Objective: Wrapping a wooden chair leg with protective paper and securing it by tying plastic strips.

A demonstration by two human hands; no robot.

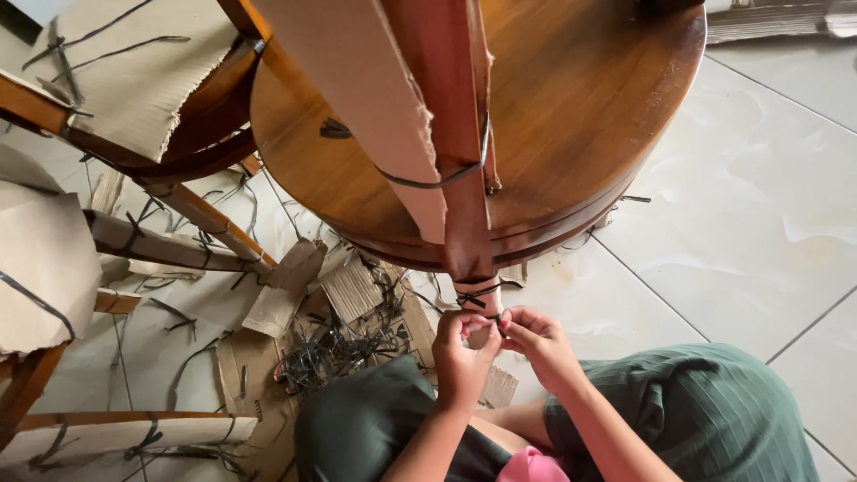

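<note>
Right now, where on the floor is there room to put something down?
The pale floor tiles are bare to the right of the round brown wooden table, above the green-clad knee. Left of both hands it is crowded: a heap of black straps, torn cardboard pieces and cardboard-wrapped wooden chair legs.

A dark strap was wound around the cardboard-wrapped end of a reddish-brown wooden table leg, which slanted down from the overturned round tabletop. A second strap loosely circled the leg higher up, over a cardboard strip.
</note>
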